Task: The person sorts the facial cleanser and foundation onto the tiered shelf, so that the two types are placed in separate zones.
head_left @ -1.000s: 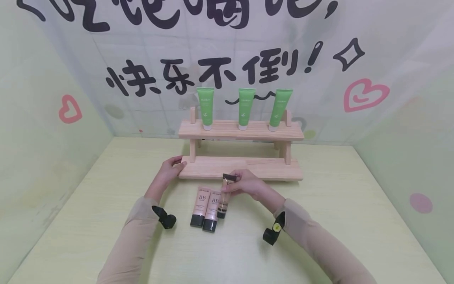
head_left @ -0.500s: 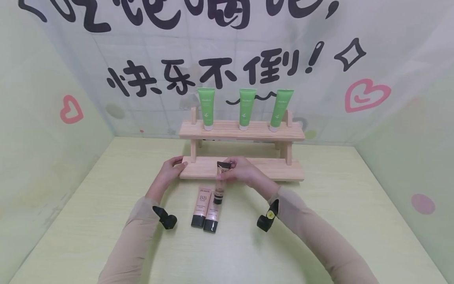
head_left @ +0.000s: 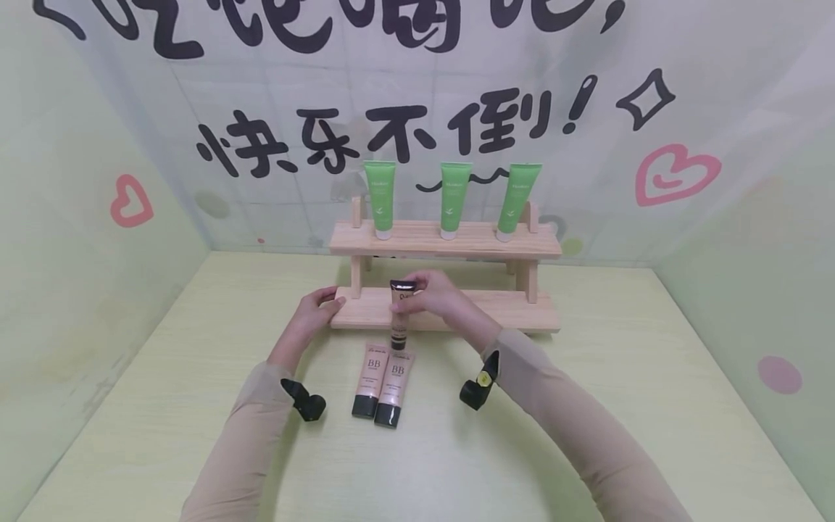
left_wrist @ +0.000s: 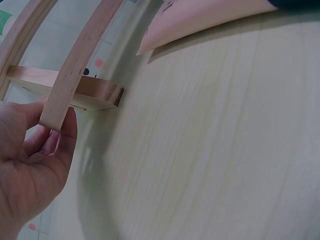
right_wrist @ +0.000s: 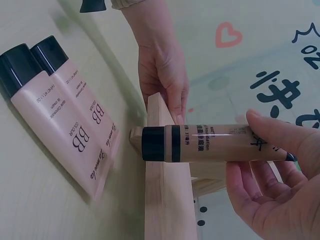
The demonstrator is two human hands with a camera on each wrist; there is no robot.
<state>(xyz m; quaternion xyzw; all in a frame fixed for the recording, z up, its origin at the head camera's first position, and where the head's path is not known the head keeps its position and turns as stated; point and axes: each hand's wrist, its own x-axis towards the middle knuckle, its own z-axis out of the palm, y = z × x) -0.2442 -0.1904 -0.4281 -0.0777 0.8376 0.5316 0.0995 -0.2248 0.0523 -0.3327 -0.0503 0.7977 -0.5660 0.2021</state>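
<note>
My right hand pinches a foundation tube between thumb and fingers. The tube is tan with a black cap; in the head view it is held cap down in front of the lower board of a wooden shelf rack. My left hand grips the left end of that board, thumb on one face and fingers on the other, as the left wrist view shows. Two pink BB cream tubes with black caps lie side by side on the table, just in front of the rack.
Three green tubes stand on the rack's upper board. A printed cloth backdrop rises behind the rack, with side panels left and right. The pale table extends in front.
My right hand has lifted the foundation tube and moved it up and left, from beside the BB cream tubes to the lower board's front. The left hand has stayed in place.
</note>
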